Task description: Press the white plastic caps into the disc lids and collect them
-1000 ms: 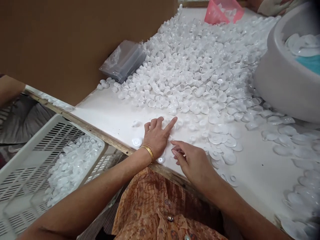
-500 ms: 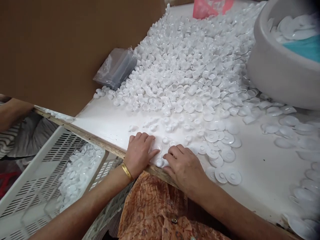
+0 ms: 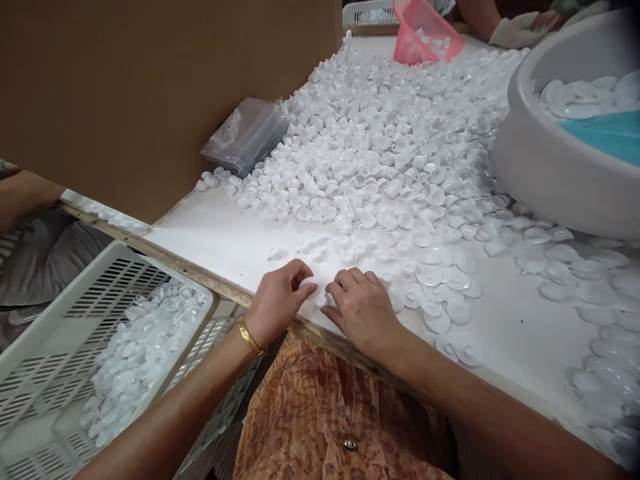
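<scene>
My left hand, with a gold bracelet on its wrist, is closed in a pinch on a thin white plastic disc. Close beside it, my right hand curls its thumb and forefinger round a small white plastic cap. Both hands are just above the front edge of the white table, and the two pieces nearly meet. Flat white discs with a round centre lie overlapping to the right of my right hand. Small white knobbed pieces are scattered beyond my fingers.
A large heap of white plastic cups covers the table's far part. A grey tub stands right, a pink basket at the back. A brown board and plastic-wrapped pack are left; below, a white crate. Another person's gloved hand shows behind.
My left hand has turned from lying palm-down on the table to pinching the disc. My right fingers have closed round the small cap. Gloved hands now show at the back.
</scene>
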Demonstrator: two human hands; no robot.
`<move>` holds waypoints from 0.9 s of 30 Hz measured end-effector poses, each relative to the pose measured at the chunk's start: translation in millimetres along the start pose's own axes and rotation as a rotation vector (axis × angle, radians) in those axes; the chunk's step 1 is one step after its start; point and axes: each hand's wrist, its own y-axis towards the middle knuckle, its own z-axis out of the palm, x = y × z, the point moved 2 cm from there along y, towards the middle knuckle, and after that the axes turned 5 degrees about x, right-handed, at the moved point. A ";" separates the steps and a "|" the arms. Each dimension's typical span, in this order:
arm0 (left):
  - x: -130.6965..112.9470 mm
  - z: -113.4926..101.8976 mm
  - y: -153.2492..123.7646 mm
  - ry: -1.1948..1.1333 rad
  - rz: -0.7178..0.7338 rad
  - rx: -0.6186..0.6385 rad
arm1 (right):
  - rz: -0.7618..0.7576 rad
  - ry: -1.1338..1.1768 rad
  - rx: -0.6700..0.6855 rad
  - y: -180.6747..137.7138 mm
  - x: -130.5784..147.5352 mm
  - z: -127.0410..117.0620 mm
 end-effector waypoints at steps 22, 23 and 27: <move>5.5 15.3 2.9 0.020 0.074 0.039 | 0.039 -0.050 -0.092 1.2 -9.2 11.8; 6.0 16.2 2.8 -0.008 0.064 0.037 | 0.040 -0.052 -0.093 1.2 -9.3 11.9; 8.0 18.5 2.8 -0.134 0.013 0.044 | 0.039 -0.046 -0.087 0.6 -9.5 9.2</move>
